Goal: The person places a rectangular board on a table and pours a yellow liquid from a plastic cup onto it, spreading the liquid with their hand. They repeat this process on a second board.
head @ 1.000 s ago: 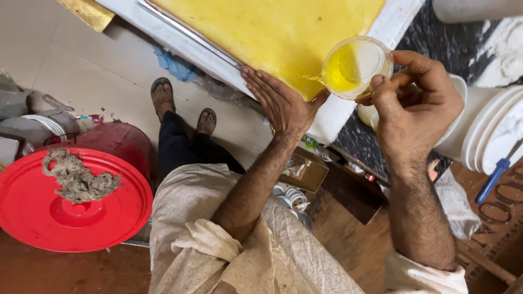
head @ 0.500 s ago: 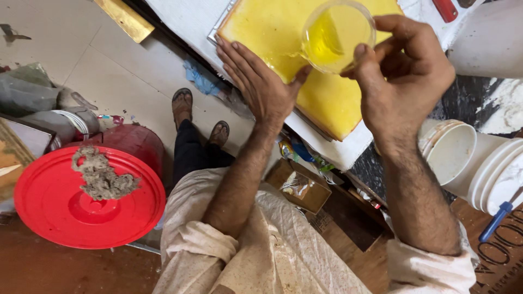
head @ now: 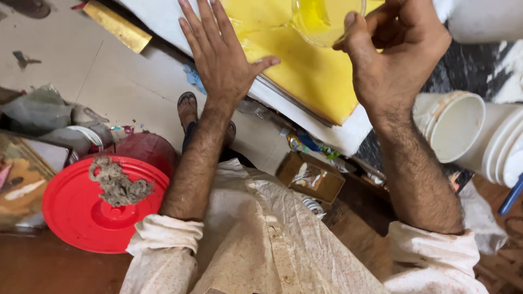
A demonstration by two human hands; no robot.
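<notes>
Over the yellow panel (head: pixel 305 71), the right hand (head: pixel 397 60) clamps a tilted clear cup (head: pixel 326 19); left hand (head: pixel 220 54) lies flat, fingers spread.

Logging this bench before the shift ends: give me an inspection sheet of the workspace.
Surface: white board carrying a yellow sheet, wet and glossy near the cup.
Job's things: clear cup of yellow liquid, tilted over the sheet.
Clutter: red lid with a grey fibrous clump on it; gold strip on the floor; cardboard box; stacked white buckets.
Grippers: left hand flat on the sheet, fingers spread; right hand pinching the cup.
Cables: nothing seen.
Surroundings: tiled floor; sandalled foot below the board.
</notes>
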